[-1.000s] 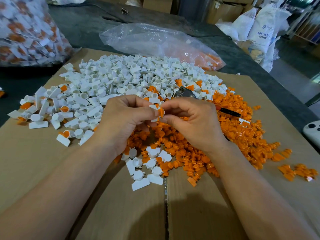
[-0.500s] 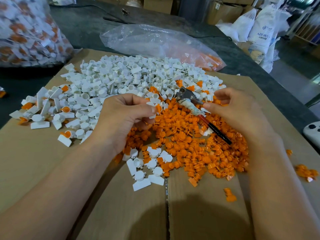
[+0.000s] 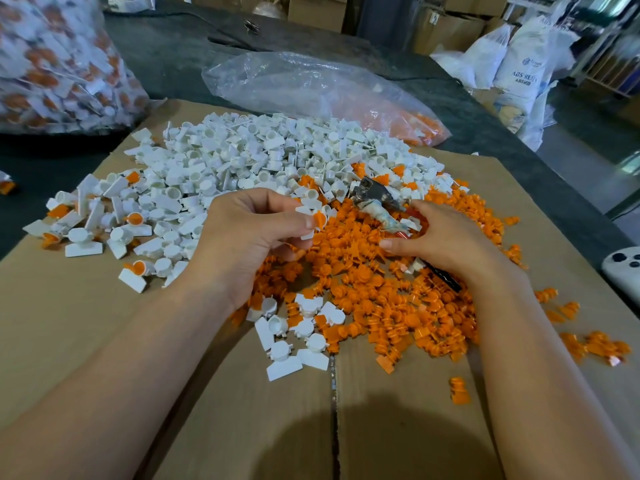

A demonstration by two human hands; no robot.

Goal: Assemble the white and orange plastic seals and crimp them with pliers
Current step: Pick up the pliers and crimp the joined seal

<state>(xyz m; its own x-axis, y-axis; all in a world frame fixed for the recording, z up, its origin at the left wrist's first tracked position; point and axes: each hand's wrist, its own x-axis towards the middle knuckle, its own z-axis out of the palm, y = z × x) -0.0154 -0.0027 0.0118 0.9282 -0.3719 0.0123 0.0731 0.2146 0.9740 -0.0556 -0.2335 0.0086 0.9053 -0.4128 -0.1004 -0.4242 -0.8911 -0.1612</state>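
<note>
My left hand (image 3: 249, 233) pinches a white seal with an orange insert (image 3: 317, 220) between thumb and fingers, just above the piles. My right hand (image 3: 446, 242) lies over the handles of the pliers (image 3: 375, 197), fingers curling round them; the metal jaws and a taped handle stick out to the upper left of the hand. A heap of white seal bodies (image 3: 242, 161) covers the far left of the cardboard (image 3: 69, 306). A heap of orange inserts (image 3: 381, 292) spreads under and in front of my hands.
Several assembled seals (image 3: 135, 268) lie at the left edge of the white heap. A clear bag with orange parts (image 3: 311, 88) lies behind the cardboard, a full bag of seals (image 3: 59, 64) far left. A white controller (image 3: 623, 268) sits at the right edge.
My right hand left the seal, swung right and came down onto the pliers' handles. My left hand stayed in place, still holding the seal.
</note>
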